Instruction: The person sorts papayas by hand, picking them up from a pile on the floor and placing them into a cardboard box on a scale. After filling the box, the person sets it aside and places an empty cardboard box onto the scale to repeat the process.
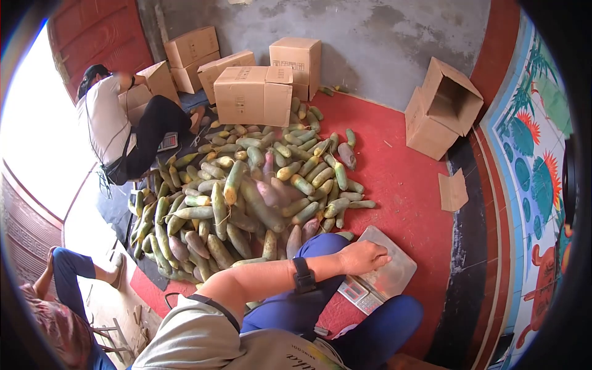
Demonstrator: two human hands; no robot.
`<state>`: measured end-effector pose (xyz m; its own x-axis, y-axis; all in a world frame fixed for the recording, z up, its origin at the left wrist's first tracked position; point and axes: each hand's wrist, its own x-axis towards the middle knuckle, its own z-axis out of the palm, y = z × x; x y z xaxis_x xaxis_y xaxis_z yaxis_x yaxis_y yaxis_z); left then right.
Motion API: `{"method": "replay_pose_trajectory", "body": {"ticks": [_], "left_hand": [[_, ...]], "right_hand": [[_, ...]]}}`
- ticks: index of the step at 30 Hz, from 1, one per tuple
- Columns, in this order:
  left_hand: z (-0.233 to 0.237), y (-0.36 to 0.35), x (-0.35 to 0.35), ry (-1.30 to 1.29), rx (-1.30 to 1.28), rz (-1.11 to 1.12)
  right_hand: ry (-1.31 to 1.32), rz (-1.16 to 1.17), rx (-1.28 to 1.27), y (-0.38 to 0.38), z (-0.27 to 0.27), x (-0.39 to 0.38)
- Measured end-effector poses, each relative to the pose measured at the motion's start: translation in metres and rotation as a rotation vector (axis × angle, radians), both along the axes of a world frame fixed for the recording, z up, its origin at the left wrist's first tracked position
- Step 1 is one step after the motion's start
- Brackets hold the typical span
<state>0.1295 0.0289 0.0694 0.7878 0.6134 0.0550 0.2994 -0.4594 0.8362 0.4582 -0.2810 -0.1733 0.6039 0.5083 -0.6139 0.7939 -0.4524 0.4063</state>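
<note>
My left hand (368,256) reaches across my body from the left, a dark watch (303,275) on its wrist. It is above the near left part of the metal weighing plate of a digital scale (394,271). Its fingers are curled closed, and what they hold, if anything, is hidden. The scale's keypad and display (361,295) lie between my knees. To the left of the scale spreads a big heap of green radishes (219,209), with a few purplish ones (346,156) among them. My right hand is not in view; only some skin shows at the bottom edge.
A person (108,123) crouches at the upper left beside a carton and another scale (168,141). Another person's leg (71,277) shows at lower left. Cardboard boxes (246,95) stand behind the heap; an open box (453,98) and a cardboard piece (453,190) are at right.
</note>
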Motion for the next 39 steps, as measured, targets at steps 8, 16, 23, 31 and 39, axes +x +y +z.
{"method": "replay_pose_trajectory", "body": {"ticks": [8,16,23,31,39], "left_hand": [[0.005,0.001,-0.008,0.010,-0.008,0.003],[0.005,0.002,-0.010,0.060,-0.016,0.007],[0.001,0.003,-0.014,0.045,0.059,0.026],[0.002,0.003,-0.023,0.011,0.082,0.024],[0.000,0.001,-0.025,-0.060,0.083,0.014]], "right_hand": [[0.007,0.034,-0.027,0.000,-0.001,0.002],[0.018,0.060,-0.060,-0.001,0.001,0.001],[0.008,0.116,-0.102,0.000,0.002,0.004],[-0.004,0.159,-0.163,-0.006,0.008,0.004],[-0.006,0.218,-0.261,-0.030,0.014,0.008]]}}
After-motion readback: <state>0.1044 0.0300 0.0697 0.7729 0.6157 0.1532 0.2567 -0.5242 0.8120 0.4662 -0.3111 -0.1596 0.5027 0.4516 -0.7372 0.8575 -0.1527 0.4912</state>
